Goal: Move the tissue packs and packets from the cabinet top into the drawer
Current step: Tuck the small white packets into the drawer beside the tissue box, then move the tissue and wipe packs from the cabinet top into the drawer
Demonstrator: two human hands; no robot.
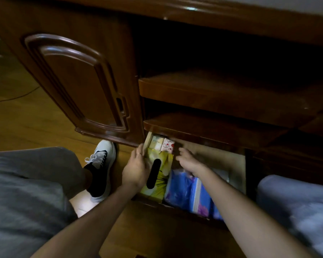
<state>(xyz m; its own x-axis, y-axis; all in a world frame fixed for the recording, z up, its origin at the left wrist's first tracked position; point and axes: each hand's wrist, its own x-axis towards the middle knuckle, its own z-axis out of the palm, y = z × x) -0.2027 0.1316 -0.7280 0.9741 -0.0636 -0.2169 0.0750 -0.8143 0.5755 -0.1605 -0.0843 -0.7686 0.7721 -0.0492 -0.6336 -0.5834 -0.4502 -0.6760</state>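
The low drawer (pixel 237 164) of a dark wooden cabinet stands pulled out. Inside lie a yellow tissue pack (pixel 161 181) with a black oval slot, a blue patterned pack (pixel 186 192) to its right, and two small packets at the back: a pale one (pixel 156 143) and a white one with red cartoon print (pixel 167 145). My left hand (pixel 136 168) rests on the yellow pack's left side, fingers curled over its edge at the drawer's left wall. My right hand (pixel 187 160) hovers above the drawer's middle, fingers loosely bent, holding nothing.
Two open shelves (pixel 213 90) sit above the drawer, and a carved cabinet door (pixel 76 84) is at the left. My knee in grey trousers (pixel 30 183) and a white-and-black shoe (pixel 101 164) rest on the wooden floor. A blue-grey cushion (pixel 296 211) lies at the right.
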